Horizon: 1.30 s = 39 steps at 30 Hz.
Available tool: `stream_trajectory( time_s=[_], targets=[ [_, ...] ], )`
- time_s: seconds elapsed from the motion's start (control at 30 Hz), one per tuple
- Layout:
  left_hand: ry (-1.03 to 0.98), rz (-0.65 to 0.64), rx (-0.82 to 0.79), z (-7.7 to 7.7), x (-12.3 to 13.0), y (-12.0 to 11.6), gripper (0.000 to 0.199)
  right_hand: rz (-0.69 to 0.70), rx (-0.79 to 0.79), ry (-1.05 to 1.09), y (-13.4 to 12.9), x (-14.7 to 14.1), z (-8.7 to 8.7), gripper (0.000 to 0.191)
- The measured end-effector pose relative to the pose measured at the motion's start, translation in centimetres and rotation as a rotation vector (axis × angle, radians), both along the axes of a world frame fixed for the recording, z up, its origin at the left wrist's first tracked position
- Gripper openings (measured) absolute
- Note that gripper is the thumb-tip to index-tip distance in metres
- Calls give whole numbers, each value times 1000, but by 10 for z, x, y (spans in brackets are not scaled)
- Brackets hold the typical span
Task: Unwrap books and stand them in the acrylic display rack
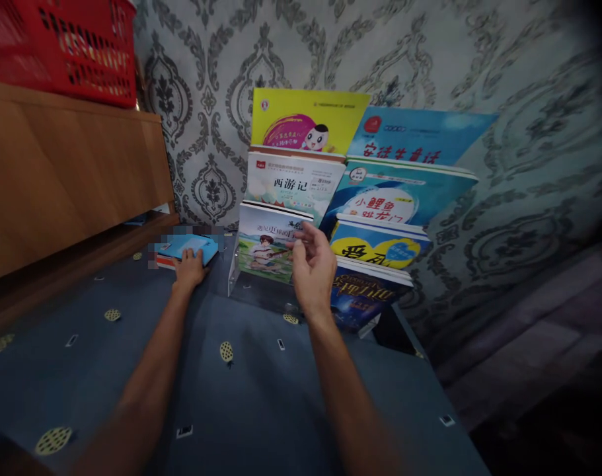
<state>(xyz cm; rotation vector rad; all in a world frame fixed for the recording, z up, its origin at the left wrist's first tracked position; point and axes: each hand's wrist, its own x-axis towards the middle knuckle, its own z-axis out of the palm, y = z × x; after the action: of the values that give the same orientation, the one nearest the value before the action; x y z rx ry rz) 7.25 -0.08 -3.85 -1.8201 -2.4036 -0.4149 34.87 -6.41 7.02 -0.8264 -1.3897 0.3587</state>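
A clear tiered stand [234,272] holds several books in two columns. At its lower left is a book with a figure playing a guitar [265,244]; my right hand [314,268] is in front of that book's right edge, fingers bent and apart, holding nothing visible. A dark blue book [357,297] stands to the right of this hand, with a yellow and blue book [380,244] above it. My left hand [189,268] rests with spread fingers on a small stack topped by a blue book [201,246], left of the stand.
A blue patterned cloth [231,410] covers the surface. At the left is a wooden cabinet [73,178] with a red basket [92,59] on top. Behind the stand rises a wall with patterned paper [206,132]. The surface's edge runs down the right side.
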Motion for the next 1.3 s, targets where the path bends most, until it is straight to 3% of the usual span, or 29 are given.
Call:
stream_trajectory(
  time_s=[0.4,0.7,0.8,0.97,1.07,1.3],
  targets=[
    [112,-50,-12,0,-2,-22,53,62,7,-108,-9,-5,1,35],
    [220,-140,-50,3,-11,-60,56,180,-15,-139,-30,-11,11,28],
    [233,-160,-60,0,-13,-75,56,227,-7,-320,-46,-23,-10,27],
    [318,-183,-91,-5,-15,-97,57,328,-51,-777,-85,-38,-75,27],
    [345,-218,-115,-6,-18,-111,57,349,-101,-986,-102,-33,-105,21],
    [385,-265,-116,-6,-19,-148,57,445,-83,-973,-106,-17,-130,26]
  ],
)
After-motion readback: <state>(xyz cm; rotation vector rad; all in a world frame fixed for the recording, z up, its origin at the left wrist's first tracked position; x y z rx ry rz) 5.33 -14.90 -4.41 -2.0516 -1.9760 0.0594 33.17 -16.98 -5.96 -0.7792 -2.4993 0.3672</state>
